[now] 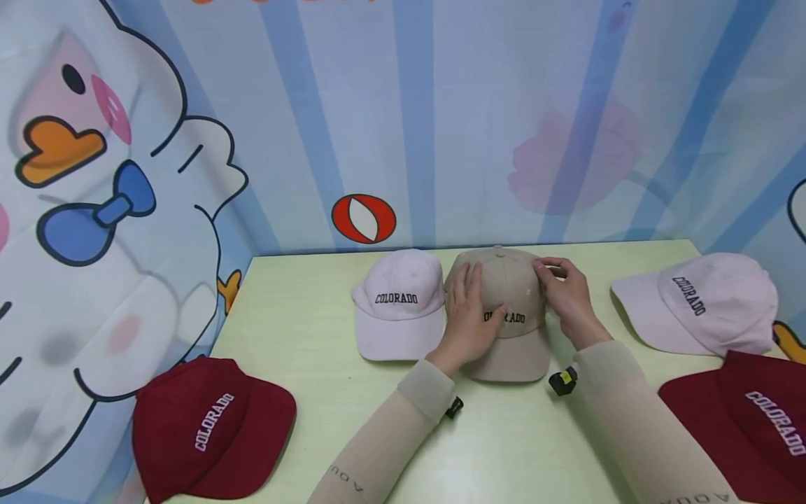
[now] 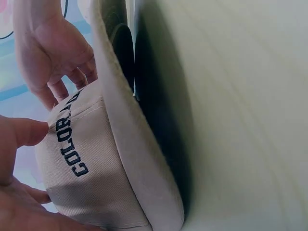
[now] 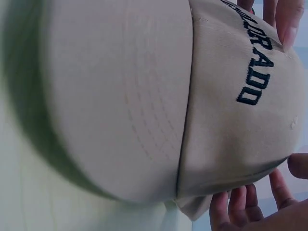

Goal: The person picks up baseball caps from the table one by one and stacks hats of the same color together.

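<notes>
A beige baseball cap (image 1: 513, 357) with dark COLORADO lettering sits upright at the back of the table, brim towards me. My left hand (image 1: 469, 322) lies on the left of its crown, fingers straight and pointing up, the thumb stretched over part of the lettering. At the right side of the crown, my right hand (image 1: 569, 297) pinches the cloth with thumb and bent fingers. In the right wrist view the beige cap's brim (image 3: 120, 96) stands out over the table, the right fingers (image 3: 238, 207) along its side. A white COLORADO cap (image 1: 399, 304) stands close by on the left.
Another white cap (image 1: 711, 304) lies at the right, turned sideways. A dark red cap (image 1: 214, 427) is at the front left, and a second dark red cap (image 1: 743, 427) at the front right. Behind the pale table (image 1: 302, 301) hangs a printed cartoon backdrop (image 1: 415, 126).
</notes>
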`<control>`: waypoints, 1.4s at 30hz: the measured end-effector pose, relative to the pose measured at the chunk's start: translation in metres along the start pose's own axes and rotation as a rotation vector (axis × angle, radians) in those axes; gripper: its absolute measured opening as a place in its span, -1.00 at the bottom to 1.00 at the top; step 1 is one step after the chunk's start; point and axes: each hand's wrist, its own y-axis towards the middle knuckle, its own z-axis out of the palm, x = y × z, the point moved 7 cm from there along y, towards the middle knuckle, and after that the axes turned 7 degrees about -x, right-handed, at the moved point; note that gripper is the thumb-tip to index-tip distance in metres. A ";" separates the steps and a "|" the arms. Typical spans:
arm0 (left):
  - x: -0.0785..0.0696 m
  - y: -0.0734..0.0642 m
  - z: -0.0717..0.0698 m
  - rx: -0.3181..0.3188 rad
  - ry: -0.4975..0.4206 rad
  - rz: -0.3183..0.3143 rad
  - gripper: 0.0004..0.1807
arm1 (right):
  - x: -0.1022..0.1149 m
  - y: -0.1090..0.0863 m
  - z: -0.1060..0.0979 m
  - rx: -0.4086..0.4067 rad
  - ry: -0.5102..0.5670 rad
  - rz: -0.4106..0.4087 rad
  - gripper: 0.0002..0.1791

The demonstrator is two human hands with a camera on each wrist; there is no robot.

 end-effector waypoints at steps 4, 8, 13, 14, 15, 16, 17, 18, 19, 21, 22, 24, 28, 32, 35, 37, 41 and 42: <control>-0.001 -0.001 0.000 -0.003 0.004 -0.010 -0.03 | 0.001 -0.003 -0.003 0.019 0.006 -0.010 -0.43; -0.006 -0.002 -0.002 -0.002 -0.003 -0.005 -0.02 | 0.001 -0.008 -0.008 0.027 -0.005 -0.026 -0.43; -0.012 -0.005 -0.005 -0.002 -0.016 -0.008 -0.02 | 0.002 -0.016 -0.012 0.060 -0.017 -0.056 -0.40; -0.013 -0.005 -0.006 -0.004 -0.019 -0.012 -0.02 | 0.002 -0.018 -0.013 0.070 -0.017 -0.065 -0.39; -0.015 -0.006 -0.006 -0.007 -0.020 -0.014 -0.03 | 0.003 -0.019 -0.014 0.079 -0.014 -0.075 -0.39; -0.017 -0.006 -0.007 -0.009 -0.021 -0.016 -0.03 | 0.003 -0.022 -0.016 0.086 -0.013 -0.086 -0.39; -0.019 -0.007 -0.007 -0.013 -0.026 -0.018 -0.03 | 0.004 -0.024 -0.017 0.093 -0.018 -0.099 -0.39; -0.022 -0.008 -0.008 -0.017 -0.029 -0.018 -0.04 | 0.004 -0.026 -0.019 0.097 -0.024 -0.108 -0.38; -0.025 -0.009 -0.008 -0.021 -0.031 -0.019 -0.04 | 0.005 -0.028 -0.021 0.101 -0.030 -0.121 -0.37; -0.031 -0.011 -0.009 -0.033 -0.038 -0.012 -0.05 | 0.005 -0.033 -0.026 0.106 -0.049 -0.141 -0.37; -0.034 -0.013 -0.009 -0.036 -0.048 -0.010 -0.05 | 0.005 -0.036 -0.028 0.105 -0.059 -0.148 -0.37; -0.041 -0.016 -0.010 -0.049 -0.050 0.002 -0.06 | 0.005 -0.041 -0.032 0.108 -0.078 -0.169 -0.36; -0.056 -0.026 -0.008 -0.051 -0.077 0.014 -0.08 | 0.005 -0.053 -0.041 0.119 -0.108 -0.204 -0.37; -0.068 -0.037 -0.002 -0.002 -0.152 -0.012 -0.12 | 0.003 -0.065 -0.053 0.125 -0.149 -0.218 -0.35; -0.075 -0.044 0.007 0.061 -0.225 -0.053 -0.15 | 0.002 -0.073 -0.064 0.122 -0.159 -0.227 -0.34; -0.080 -0.049 0.015 0.098 -0.260 -0.083 -0.16 | 0.002 -0.077 -0.073 0.115 -0.159 -0.239 -0.33; -0.087 -0.057 0.030 0.165 -0.316 -0.131 -0.20 | -0.003 -0.085 -0.092 0.083 -0.165 -0.257 -0.34; -0.088 -0.059 0.034 0.180 -0.330 -0.146 -0.21 | -0.005 -0.087 -0.097 0.073 -0.171 -0.255 -0.33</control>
